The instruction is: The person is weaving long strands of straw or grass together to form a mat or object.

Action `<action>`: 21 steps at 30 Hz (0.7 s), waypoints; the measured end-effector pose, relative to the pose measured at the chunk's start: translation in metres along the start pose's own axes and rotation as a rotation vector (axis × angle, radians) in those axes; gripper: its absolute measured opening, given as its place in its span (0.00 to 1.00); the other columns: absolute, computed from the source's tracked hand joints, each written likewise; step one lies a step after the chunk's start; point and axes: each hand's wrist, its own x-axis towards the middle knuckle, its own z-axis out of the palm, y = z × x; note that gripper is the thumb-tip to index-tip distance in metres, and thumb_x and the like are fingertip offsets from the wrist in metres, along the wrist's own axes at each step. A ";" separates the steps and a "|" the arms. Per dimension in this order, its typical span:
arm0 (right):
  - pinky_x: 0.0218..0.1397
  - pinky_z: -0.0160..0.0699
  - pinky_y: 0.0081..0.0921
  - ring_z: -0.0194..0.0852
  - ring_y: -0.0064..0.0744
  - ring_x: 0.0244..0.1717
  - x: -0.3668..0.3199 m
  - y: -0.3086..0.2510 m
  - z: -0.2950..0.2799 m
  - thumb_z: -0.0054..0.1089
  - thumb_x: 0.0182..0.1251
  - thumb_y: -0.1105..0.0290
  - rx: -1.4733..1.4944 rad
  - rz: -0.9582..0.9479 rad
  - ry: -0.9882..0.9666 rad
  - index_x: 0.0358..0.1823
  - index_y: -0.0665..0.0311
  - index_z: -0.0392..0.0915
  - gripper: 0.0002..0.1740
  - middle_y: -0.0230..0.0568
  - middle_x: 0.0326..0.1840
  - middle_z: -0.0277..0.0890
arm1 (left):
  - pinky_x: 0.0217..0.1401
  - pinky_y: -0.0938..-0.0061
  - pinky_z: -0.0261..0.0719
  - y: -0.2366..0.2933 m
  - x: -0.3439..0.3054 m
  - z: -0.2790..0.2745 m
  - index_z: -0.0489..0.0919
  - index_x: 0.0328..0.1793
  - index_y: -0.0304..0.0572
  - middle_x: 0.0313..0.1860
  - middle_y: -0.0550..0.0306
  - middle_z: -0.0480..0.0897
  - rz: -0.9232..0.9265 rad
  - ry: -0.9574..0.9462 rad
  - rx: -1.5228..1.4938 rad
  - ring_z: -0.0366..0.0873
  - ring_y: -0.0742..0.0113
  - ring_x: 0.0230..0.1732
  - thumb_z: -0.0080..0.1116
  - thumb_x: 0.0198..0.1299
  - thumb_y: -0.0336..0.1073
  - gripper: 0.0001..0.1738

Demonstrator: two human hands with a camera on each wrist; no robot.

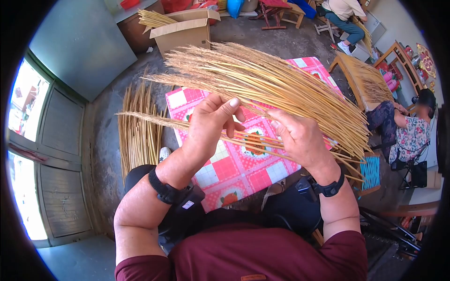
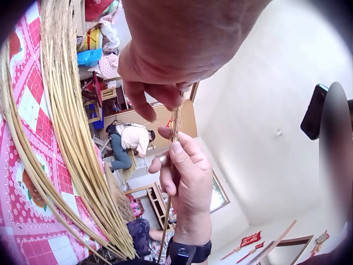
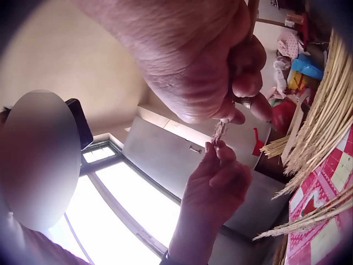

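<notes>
A single plumed grass stalk (image 2: 175, 122) is up in the air between the two hands, above a table covered with a pink-and-white checked cloth (image 1: 243, 174). The left hand (image 1: 206, 125) pinches its feathery end between thumb and fingertips, while the right hand (image 1: 302, 140) pinches it a little farther down, the thumb pressed against the fingers; the hands are near each other but apart. The plume between them looks thin, though it is too small and blurred to tell for certain whether any of it is stripped. Across the far side of the cloth lies a broad sheaf of plumed stalks (image 1: 295, 93), heads together and cut ends fanned out, and a much smaller group of stalks (image 1: 253, 141) lies nearer the person. By the look of it, the work is partway along: one piece is in hand and unfinished, the smaller group is only a handful, and plenty is left, counting the stalks on the floor (image 1: 140, 136) and those in the cardboard box (image 1: 183, 38). No tie shows around the sheaf.
</notes>
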 end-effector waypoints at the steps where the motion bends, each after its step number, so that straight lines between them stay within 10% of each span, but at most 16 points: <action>1: 0.42 0.79 0.34 0.83 0.47 0.39 0.000 0.001 -0.001 0.55 0.63 0.76 -0.016 -0.005 0.003 0.49 0.68 0.78 0.13 0.52 0.37 0.81 | 0.20 0.84 0.66 0.003 0.000 -0.001 0.76 0.36 0.37 0.25 0.54 0.82 0.007 -0.005 0.034 0.71 0.77 0.16 0.50 0.70 0.38 0.12; 15: 0.37 0.79 0.35 0.82 0.46 0.34 -0.003 -0.004 -0.005 0.56 0.65 0.74 0.170 0.124 -0.032 0.48 0.69 0.79 0.12 0.53 0.33 0.81 | 0.20 0.84 0.63 0.004 -0.002 0.001 0.75 0.38 0.39 0.24 0.53 0.82 0.058 -0.046 0.038 0.70 0.77 0.16 0.49 0.70 0.34 0.09; 21: 0.35 0.78 0.32 0.83 0.41 0.32 -0.004 -0.002 -0.008 0.54 0.67 0.73 0.180 0.160 -0.066 0.48 0.70 0.78 0.12 0.51 0.31 0.80 | 0.31 0.78 0.80 0.002 0.000 0.002 0.74 0.38 0.39 0.31 0.52 0.81 0.040 0.000 -0.147 0.71 0.77 0.18 0.51 0.69 0.34 0.07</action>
